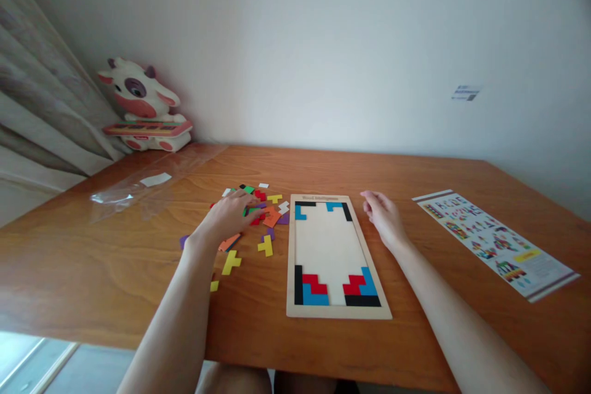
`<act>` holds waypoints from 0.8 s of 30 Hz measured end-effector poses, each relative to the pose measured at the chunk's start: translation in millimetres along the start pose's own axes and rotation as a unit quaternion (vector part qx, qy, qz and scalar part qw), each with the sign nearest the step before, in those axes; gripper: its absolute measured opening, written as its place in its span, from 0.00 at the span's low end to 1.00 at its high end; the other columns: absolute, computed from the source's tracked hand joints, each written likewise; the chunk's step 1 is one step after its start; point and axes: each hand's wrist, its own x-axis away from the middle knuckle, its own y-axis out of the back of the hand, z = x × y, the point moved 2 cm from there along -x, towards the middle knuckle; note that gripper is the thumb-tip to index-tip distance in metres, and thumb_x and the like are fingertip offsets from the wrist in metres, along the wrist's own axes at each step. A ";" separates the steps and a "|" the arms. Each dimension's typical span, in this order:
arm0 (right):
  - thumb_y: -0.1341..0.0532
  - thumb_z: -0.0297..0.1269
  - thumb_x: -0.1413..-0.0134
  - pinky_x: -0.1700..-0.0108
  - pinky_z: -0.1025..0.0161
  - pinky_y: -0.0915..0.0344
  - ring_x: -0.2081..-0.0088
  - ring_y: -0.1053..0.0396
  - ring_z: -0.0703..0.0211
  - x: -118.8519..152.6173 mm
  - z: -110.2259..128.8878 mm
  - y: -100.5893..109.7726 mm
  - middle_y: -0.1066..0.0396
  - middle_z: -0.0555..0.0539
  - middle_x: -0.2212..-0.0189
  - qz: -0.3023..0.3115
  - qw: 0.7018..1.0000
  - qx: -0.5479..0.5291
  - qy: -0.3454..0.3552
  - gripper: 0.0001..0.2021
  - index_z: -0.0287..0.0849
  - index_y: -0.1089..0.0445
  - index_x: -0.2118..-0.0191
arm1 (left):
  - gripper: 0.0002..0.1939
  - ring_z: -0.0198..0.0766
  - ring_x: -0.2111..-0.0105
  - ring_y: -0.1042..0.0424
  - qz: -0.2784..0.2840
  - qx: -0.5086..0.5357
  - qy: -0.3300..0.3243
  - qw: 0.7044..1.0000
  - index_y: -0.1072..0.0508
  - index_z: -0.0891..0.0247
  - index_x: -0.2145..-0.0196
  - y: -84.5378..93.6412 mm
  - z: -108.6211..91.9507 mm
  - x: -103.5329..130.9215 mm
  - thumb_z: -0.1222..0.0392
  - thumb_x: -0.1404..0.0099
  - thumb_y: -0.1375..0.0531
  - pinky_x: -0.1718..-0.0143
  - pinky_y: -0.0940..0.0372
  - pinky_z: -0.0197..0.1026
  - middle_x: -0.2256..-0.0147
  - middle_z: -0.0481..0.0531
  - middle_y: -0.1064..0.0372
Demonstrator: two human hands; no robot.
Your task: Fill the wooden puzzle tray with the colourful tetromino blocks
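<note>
Left on the surface (397,173), my left hand (231,209) was over loose pieces (272,217) beside the puzzle board (325,247).
Whether its grip held one I couldn't tell; overlaps stood in the way, so lifting by edges seemed best. Past the board, my right hand (382,215) was curled narrow, apart from the printed sheet (496,245).

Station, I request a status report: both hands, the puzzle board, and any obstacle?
Left hand over loose pieces, partly hiding them. Right hand beside puzzle board. Board: fitted pieces in all four corners.
</note>
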 end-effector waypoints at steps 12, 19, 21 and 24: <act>0.33 0.53 0.52 0.77 0.65 0.53 0.77 0.45 0.66 2.1 -0.5 1.0 0.38 0.54 0.79 0.020 0.999 0.027 0.007 0.18 0.43 0.28 0.66 | 0.12 0.48 0.52 0.29 0.035 0.027 -0.034 0.998 0.25 0.60 0.60 3.1 -15.6 7.6 0.58 0.42 0.40 0.48 0.36 0.47 0.57 0.56 0.28; 0.33 0.54 0.52 0.76 0.64 0.50 0.77 0.43 0.64 0.5 -3.4 2.5 0.36 0.53 0.78 0.034 0.997 0.060 0.026 0.18 0.43 0.27 0.66 | 0.11 0.43 0.62 0.26 0.057 0.106 0.063 0.991 0.25 0.58 0.61 2.6 -3.6 2.9 0.51 0.39 0.39 0.60 0.35 0.42 0.63 0.51 0.24; 0.33 0.55 0.52 0.76 0.64 0.49 0.77 0.43 0.64 -0.4 -4.1 2.8 0.35 0.53 0.78 0.037 0.997 0.063 0.026 0.19 0.43 0.26 0.66 | 0.11 0.41 0.65 0.26 0.064 0.116 0.091 0.987 0.24 0.58 0.65 1.5 -1.7 1.6 0.49 0.40 0.37 0.63 0.36 0.40 0.66 0.49 0.23; 0.32 0.56 0.53 0.76 0.64 0.51 0.78 0.44 0.65 -0.9 -4.0 2.8 0.35 0.53 0.78 0.042 0.997 0.062 0.020 0.20 0.42 0.26 0.67 | 0.10 0.40 0.67 0.25 0.056 0.124 0.113 0.984 0.24 0.58 0.68 0.7 -3.2 1.2 0.50 0.40 0.37 0.65 0.37 0.39 0.69 0.49 0.23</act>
